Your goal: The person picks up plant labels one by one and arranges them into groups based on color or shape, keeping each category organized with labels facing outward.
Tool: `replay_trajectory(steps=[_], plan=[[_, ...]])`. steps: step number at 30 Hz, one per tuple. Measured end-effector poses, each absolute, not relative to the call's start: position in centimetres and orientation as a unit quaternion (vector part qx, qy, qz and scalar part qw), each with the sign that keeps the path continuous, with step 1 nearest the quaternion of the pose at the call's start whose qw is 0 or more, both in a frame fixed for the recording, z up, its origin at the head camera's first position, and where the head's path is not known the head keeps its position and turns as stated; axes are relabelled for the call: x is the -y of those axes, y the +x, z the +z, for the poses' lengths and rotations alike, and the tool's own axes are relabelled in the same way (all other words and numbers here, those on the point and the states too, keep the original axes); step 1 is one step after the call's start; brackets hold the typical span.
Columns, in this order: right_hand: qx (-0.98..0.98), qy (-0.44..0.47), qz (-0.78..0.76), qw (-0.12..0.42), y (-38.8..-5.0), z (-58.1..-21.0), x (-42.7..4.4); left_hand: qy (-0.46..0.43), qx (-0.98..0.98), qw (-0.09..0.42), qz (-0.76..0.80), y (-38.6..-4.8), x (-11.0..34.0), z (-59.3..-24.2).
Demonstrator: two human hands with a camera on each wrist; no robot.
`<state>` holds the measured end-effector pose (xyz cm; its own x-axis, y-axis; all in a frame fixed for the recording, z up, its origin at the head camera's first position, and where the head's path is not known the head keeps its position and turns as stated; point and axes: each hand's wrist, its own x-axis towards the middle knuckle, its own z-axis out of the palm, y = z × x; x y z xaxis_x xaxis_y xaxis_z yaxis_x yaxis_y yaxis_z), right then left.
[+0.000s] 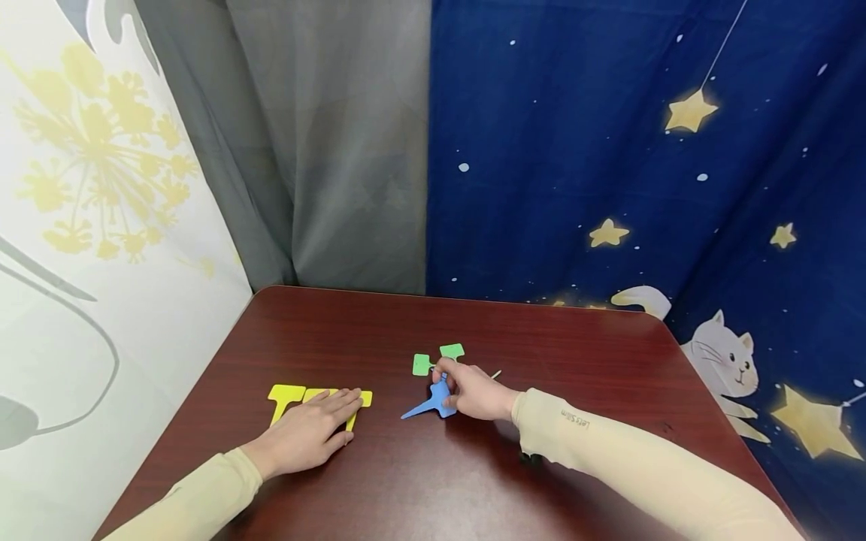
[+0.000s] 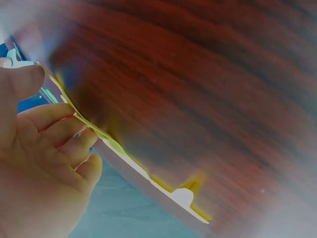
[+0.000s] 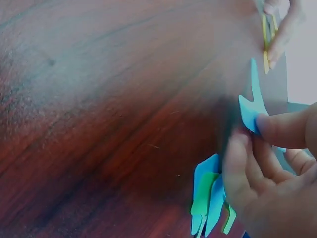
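My left hand (image 1: 306,437) rests flat over a row of yellow T-shaped plant labels (image 1: 287,393) on the table's left side, its fingers extended and covering part of them. In the left wrist view, the fingertips touch the yellow strip's edge. To the right, my right hand (image 1: 479,394) pinches a blue plant label (image 1: 438,400), whose pointed stem slants toward the left hand. Just past that hand lie green plant labels (image 1: 422,365), partly hidden by it. The right wrist view shows more blue labels (image 3: 204,173) around a green one (image 3: 202,196).
A dark red wooden table (image 1: 575,353) with rounded far corners carries everything. Behind it hang a grey curtain (image 1: 358,150) and a blue star-patterned curtain (image 1: 541,150). A white patterned wall (image 1: 54,315) borders the left side.
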<state>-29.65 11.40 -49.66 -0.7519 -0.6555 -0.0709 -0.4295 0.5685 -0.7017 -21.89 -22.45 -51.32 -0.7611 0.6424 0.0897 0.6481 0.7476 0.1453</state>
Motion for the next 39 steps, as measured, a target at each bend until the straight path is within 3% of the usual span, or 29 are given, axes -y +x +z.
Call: replay_trajectory(steps=[5,9,20,33,39], plan=[[-0.845,-0.303,-0.392,0.201,-29.6,-48.6,-11.5,-0.341,0.937,0.007,-0.080,-22.0,22.4,-51.0],[-0.847,-0.306,-0.387,0.196,-29.9,-48.1,-11.4,-0.338,0.938,0.003,-0.076,-22.1,22.4,-50.7],[-0.875,-0.370,-0.294,0.105,-31.5,-47.0,-8.7,-0.328,0.941,-0.001,-0.077,-22.3,22.6,-50.8],[-0.888,-0.418,-0.185,0.046,-30.7,-48.6,-5.5,-0.329,0.942,-0.008,-0.060,-22.2,22.3,-50.7],[-0.885,-0.427,-0.176,0.051,-30.3,-49.2,-4.6,-0.330,0.941,-0.006,-0.068,-22.2,22.3,-50.6]])
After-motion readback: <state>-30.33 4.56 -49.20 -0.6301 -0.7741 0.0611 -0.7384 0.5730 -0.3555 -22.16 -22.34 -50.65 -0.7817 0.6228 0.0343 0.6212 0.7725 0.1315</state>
